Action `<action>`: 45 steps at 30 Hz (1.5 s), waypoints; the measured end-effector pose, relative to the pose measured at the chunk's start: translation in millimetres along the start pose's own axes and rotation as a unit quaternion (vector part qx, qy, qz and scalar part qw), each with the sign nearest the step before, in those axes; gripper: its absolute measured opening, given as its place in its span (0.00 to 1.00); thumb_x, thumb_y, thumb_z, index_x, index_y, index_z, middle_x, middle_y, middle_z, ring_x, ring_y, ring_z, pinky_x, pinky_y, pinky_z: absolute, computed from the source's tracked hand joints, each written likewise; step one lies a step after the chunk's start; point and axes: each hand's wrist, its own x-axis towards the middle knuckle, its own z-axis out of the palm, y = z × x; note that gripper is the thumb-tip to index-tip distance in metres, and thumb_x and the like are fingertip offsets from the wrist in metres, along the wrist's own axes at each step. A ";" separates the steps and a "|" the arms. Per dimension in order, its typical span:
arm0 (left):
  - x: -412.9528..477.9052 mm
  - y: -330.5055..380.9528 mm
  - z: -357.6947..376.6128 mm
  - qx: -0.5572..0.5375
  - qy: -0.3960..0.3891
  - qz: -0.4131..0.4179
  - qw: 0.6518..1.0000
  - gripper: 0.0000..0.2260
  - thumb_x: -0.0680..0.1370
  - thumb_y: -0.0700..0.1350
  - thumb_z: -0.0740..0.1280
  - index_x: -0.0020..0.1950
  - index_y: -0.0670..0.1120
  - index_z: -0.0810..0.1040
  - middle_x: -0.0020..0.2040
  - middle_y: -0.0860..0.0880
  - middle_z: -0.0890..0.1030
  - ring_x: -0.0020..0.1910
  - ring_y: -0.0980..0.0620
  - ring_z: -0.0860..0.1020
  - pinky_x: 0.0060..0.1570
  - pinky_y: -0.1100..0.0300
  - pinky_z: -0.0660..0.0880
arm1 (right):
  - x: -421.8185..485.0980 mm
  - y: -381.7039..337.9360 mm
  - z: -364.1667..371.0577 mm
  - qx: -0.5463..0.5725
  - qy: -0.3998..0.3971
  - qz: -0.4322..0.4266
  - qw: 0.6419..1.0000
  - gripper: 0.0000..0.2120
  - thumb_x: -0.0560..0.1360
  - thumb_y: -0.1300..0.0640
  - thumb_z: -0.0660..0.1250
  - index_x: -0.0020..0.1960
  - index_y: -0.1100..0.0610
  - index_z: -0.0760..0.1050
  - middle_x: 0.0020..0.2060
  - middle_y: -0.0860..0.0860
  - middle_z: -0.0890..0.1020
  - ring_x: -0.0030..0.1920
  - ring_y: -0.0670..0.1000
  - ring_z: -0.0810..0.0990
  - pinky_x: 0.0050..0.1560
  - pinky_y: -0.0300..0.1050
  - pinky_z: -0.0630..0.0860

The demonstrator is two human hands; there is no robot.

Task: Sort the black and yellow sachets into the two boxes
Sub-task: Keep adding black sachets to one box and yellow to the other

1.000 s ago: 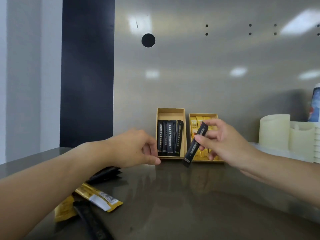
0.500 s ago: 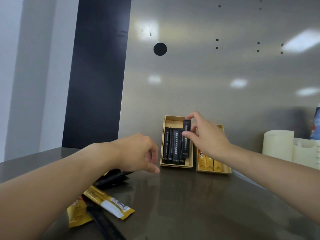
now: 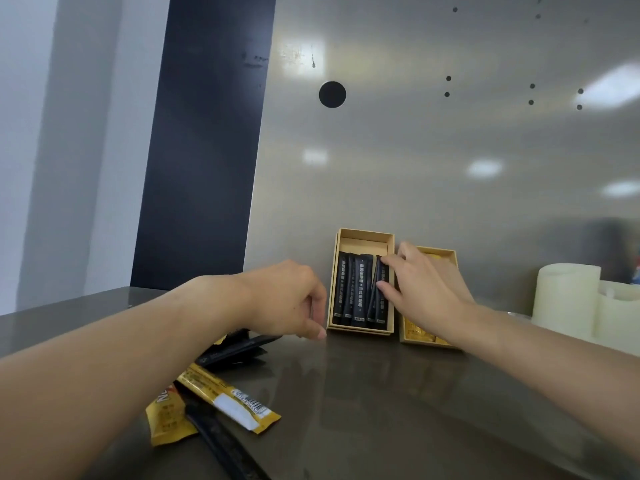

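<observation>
The black sachet (image 3: 380, 299) now lies in the left box (image 3: 365, 237), the last at the 3 o'clock end of the black row (image 3: 351, 289), leaning a little against its neighbour instead of lying flat. A second ago the right hand (image 3: 422, 289) pinched it in the air in front of the right box (image 3: 437, 251); half a second ago it stood over the left box's 3 o'clock side; now it is down inside. The right hand no longer pinches it: the fingers (image 3: 389, 261) are stretched out and rest on its top face, the thumb touching it lower down, the palm over the right box. That box sits just beside the left one, at its 3 o'clock, with yellow sachets (image 3: 419, 336) showing under the wrist. The left hand (image 3: 284, 299) has kept its place at 9 o'clock of the left box, fingers loosely curled with nothing seen in them, one fingertip on the table (image 3: 381, 410) by the box's near corner. Below it, at 7 o'clock, lies the unsorted pile (image 3: 228, 398): dark sachets under the wrist, two yellow ones and a black one crossing them. Pale tubs (image 3: 564, 299) stand at 3 o'clock, well apart from the boxes, and a metal panel (image 3: 415, 168) rises behind at 12 o'clock.
</observation>
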 end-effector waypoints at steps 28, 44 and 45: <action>-16.6 -29.5 -33.9 0.094 -0.135 -0.128 0.978 0.10 0.76 0.58 0.71 0.47 0.53 0.86 0.43 0.49 0.87 0.45 0.46 0.84 0.50 0.51 0.82 | -78.6 -17.6 -38.1 0.249 -0.090 -0.065 0.962 0.04 0.81 0.47 0.58 0.48 0.44 0.65 0.31 0.46 0.77 0.32 0.45 0.75 0.32 0.39 0.68; -5.8 35.2 -17.3 -0.403 0.146 0.007 0.904 0.09 0.81 0.40 0.67 0.58 0.40 0.83 0.50 0.41 0.86 0.44 0.51 0.82 0.38 0.62 0.78 | -76.0 -12.6 -35.7 0.509 -0.128 0.007 0.851 0.28 0.72 0.33 0.61 0.68 0.44 0.74 0.47 0.42 0.85 0.40 0.45 0.84 0.38 0.33 0.75; -4.7 35.0 -16.1 -0.413 0.146 0.004 0.899 0.09 0.81 0.40 0.67 0.58 0.39 0.83 0.49 0.41 0.86 0.44 0.50 0.81 0.38 0.62 0.79 | -75.9 -13.8 -35.5 0.519 -0.130 0.009 0.845 0.24 0.72 0.34 0.62 0.64 0.44 0.77 0.46 0.43 0.85 0.40 0.46 0.84 0.34 0.31 0.73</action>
